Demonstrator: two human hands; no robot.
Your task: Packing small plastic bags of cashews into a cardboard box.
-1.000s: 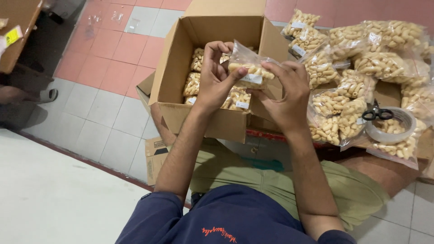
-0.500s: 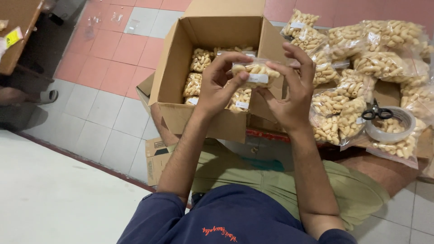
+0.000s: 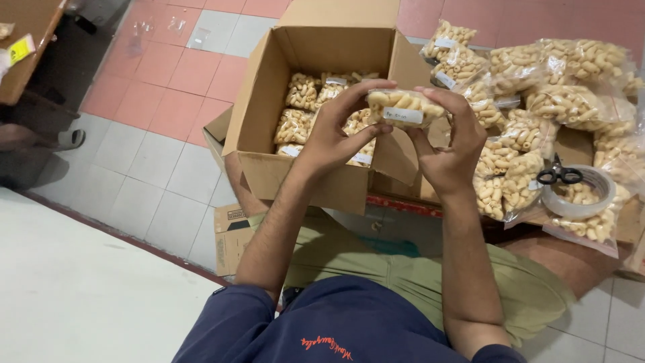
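Both hands hold one clear snack bag [image 3: 403,107] above the open cardboard box [image 3: 316,181]: left hand [image 3: 332,138] w/ closed grip on its left end, right hand [image 3: 450,144] gripping the right end. More bags lie in box; scissors [image 3: 559,175] on tape roll [image 3: 578,195] nearby.

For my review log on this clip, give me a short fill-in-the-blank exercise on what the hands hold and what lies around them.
1. The left hand and right hand hold one clear ____ of pale snacks.
2. It is held above an open ____ box.
3. On the tape roll lie black ____.
4. More snack bags are piled to the person's ____.

Missing words: bag; cardboard; scissors; right
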